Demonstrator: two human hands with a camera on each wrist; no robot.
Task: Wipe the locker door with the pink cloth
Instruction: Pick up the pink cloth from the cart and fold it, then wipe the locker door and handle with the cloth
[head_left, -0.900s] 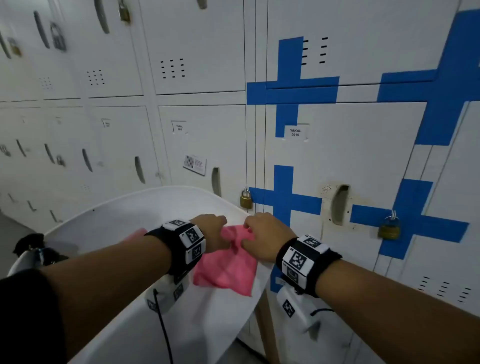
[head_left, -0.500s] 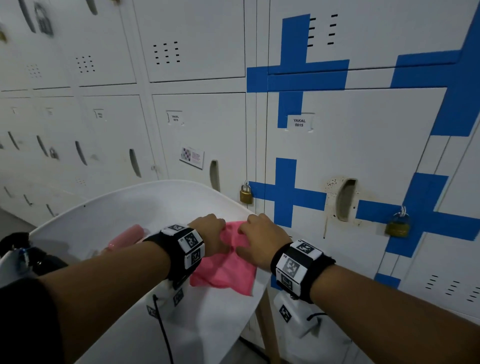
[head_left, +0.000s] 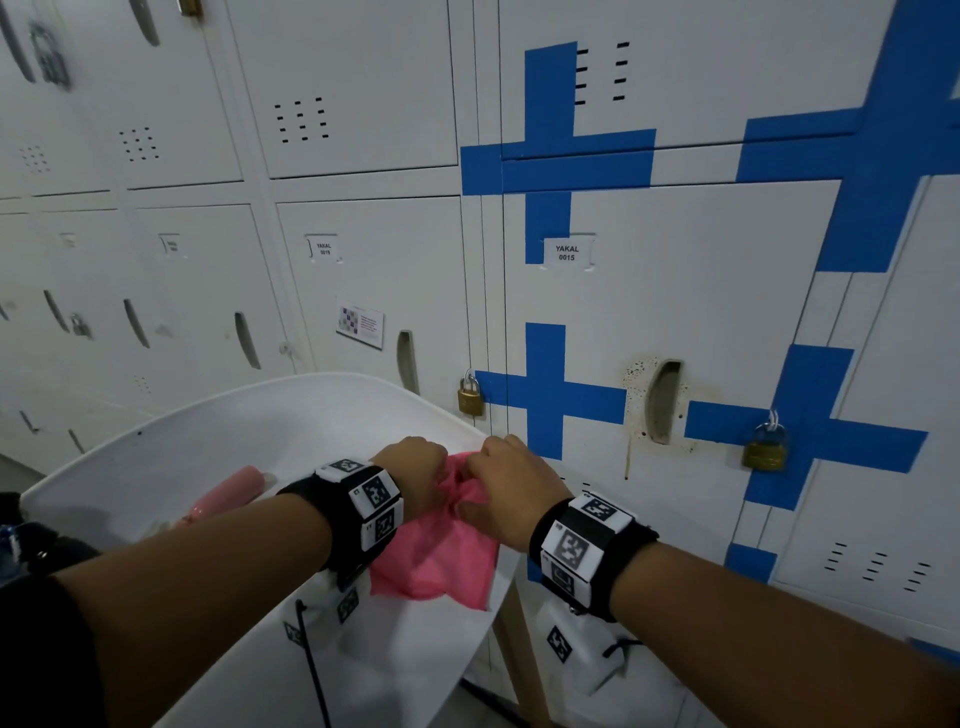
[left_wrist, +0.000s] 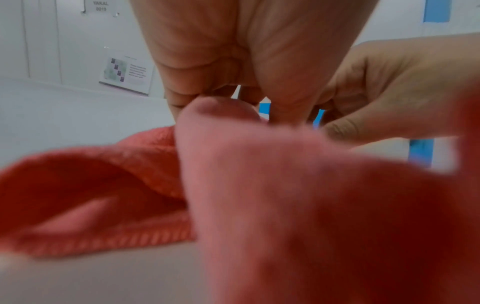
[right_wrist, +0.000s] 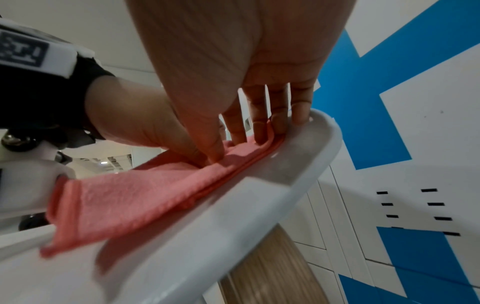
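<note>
— Both hands are on the pink cloth (head_left: 436, 545): the left hand (head_left: 413, 480) has its thumb and curled fingers bunching one side, and the right hand (head_left: 511, 491) pinches the far edge between thumb and fingertips (right_wrist: 262, 131).

— Where does the cloth lie?

— On the white chair seat (head_left: 218, 452), at its right rim, just in front of the lockers. It is rumpled, partly folded over on itself.

— So which step is this?

— Picking up, I'd judge; no wiping has begun. Next the cloth needs gathering into a pad and lifting clear of the rim, then pressing flat on the locker door (head_left: 675, 312) labelled 0015.

— Anything in the way?

— That door carries blue tape crosses (head_left: 545, 400), a recessed handle (head_left: 662, 400) with rusty staining, and a brass padlock (head_left: 763, 449) at its right edge; a cloth could snag there. A second padlock (head_left: 470, 397) hangs on the neighbouring door, and a pink bottle (head_left: 228, 493) lies further left on the seat, well apart from the hands.
</note>
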